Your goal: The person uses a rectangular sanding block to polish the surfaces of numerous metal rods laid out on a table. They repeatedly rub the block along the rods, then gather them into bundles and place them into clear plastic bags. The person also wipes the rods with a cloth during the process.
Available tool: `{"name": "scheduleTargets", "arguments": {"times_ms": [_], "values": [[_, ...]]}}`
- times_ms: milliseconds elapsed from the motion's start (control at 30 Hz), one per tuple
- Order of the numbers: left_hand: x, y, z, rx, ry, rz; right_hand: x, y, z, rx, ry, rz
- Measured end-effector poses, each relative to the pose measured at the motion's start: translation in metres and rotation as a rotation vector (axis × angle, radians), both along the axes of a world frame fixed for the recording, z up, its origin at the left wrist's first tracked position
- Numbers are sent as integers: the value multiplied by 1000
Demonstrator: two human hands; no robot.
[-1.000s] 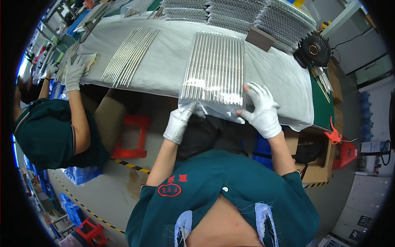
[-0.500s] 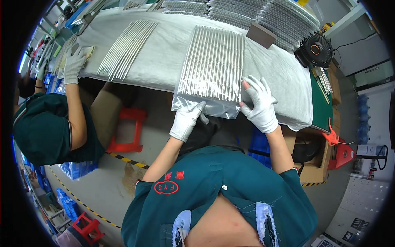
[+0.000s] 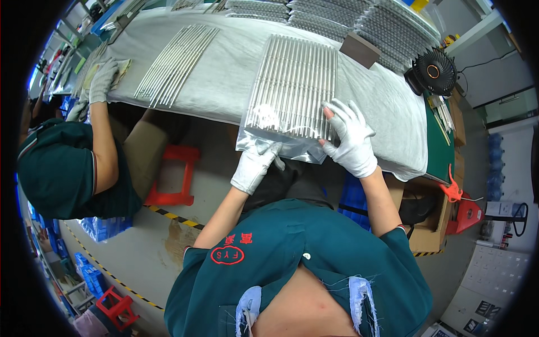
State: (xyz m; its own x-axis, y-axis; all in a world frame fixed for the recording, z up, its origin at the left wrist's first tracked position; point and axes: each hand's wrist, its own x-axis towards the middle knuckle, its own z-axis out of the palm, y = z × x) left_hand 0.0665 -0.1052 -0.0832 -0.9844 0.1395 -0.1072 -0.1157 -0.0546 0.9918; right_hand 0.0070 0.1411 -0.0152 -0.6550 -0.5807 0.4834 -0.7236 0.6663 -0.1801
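Observation:
A clear plastic bag (image 3: pixel 297 149) with a row of slim metal rods (image 3: pixel 295 84) inside lies on the white-covered table, its near end hanging past the table's front edge. My left hand (image 3: pixel 254 168), in a white glove, grips that loose near edge, thumb on top and the other fingers partly hidden underneath. Over the bag's lower right side is my right hand (image 3: pixel 352 140), gloved too, with bare thumb and index tips. Its fingers are spread, and those two tips rest at the outermost rods.
Left of the bag lies a loose batch of rods (image 3: pixel 177 64). A dark block (image 3: pixel 360 50) sits near stacked bubble-wrapped packs (image 3: pixel 393 31), beside a black fan (image 3: pixel 432 72). At left a co-worker's gloved hand (image 3: pixel 103 81) is on the table; a red stool (image 3: pixel 174 174) stands below.
My right hand has shifted slightly left, onto the bag's right side. The left hand keeps its hold. At far left, the co-worker's gloved hand has moved a little.

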Motion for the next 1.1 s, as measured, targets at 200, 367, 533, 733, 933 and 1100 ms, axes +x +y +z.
{"name": "scheduleTargets", "arguments": {"times_ms": [200,367,533,733,933,1100], "values": [[-1,-4,-4,-95,48,-29,-2,0,-2,-9,-10,12],[0,0,-1,-123,136,30,-3,-6,3,30,-1,21],[0,-2,-1,-97,118,19,-5,-12,3,-11,-3,44],[3,-3,-4,1,-25,7,-6,-17,0,-9,-1,62],[2,-4,-4,4,-73,7,-9,-26,-1,-32,-55,78],[3,-5,-1,-27,-80,13,-10,-30,2,-14,-56,86]]}}
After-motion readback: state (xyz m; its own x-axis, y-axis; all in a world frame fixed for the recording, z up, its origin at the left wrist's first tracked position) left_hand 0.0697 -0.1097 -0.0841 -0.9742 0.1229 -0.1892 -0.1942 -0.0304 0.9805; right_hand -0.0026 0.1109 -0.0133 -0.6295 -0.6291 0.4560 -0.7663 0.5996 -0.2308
